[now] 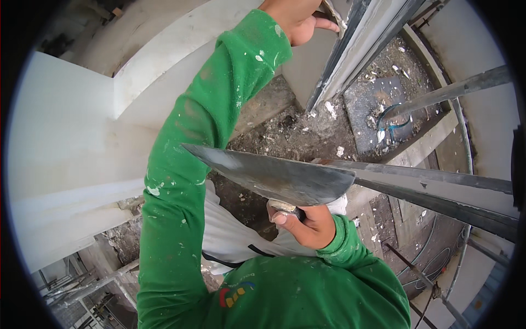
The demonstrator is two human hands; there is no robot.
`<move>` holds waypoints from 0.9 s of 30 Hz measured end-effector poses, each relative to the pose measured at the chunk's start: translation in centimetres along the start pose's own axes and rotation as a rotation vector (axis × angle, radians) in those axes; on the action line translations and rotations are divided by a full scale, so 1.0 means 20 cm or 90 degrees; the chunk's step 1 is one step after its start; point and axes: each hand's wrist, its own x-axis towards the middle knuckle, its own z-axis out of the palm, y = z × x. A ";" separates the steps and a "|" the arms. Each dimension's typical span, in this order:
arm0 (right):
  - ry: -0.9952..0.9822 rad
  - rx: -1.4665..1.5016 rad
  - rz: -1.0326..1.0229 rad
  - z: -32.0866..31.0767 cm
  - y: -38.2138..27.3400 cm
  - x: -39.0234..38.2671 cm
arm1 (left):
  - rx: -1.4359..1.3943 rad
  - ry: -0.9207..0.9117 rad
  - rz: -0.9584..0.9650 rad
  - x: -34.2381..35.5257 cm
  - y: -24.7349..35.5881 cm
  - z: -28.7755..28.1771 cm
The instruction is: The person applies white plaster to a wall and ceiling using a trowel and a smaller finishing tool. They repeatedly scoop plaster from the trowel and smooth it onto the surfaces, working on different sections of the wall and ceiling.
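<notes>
While the right hand is gripping, fingers clamped, a broad grey steel trowel, the left hand is bracing, fingers seemingly curled, against the grey metal frame; keep blade flat.

single head-worn fisheye view, facing steeply down past the chest, close above both arms; rubble-strewn floor far below

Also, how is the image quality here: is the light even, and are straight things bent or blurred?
Head view: soft, even daylight with no hard shadows; the white wall is nearly washed out; the fisheye bends the metal bar and darkens the corners; the trowel blade in the right hand is sharp with a dull sheen; the left hand is cut off by the top edge.
</notes>
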 end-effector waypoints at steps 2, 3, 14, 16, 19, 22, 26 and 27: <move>0.004 0.119 0.048 -0.01 -0.02 -0.04 | 0.027 0.003 0.071 -0.04 0.11 0.01; 0.017 0.117 0.084 -0.01 -0.02 -0.06 | 0.038 0.005 0.111 -0.07 0.16 0.01; 0.131 0.242 0.064 -0.06 -0.09 0.10 | -0.072 0.215 0.621 -0.82 0.22 -0.17; 0.068 0.293 0.069 -0.05 -0.11 0.16 | 0.273 0.421 0.756 -0.89 0.18 -0.15; 0.008 0.350 0.092 -0.01 -0.15 0.23 | 0.972 0.722 0.822 -0.95 0.13 -0.14; 0.000 0.329 0.108 0.00 -0.18 0.24 | 0.388 0.400 0.766 -1.00 0.09 -0.17; 0.024 0.306 0.078 -0.04 -0.16 0.20 | 0.741 0.051 0.454 -1.06 0.09 -0.44; 0.033 0.233 0.102 -0.06 -0.15 0.19 | 0.827 -0.023 0.388 -1.07 0.04 -0.50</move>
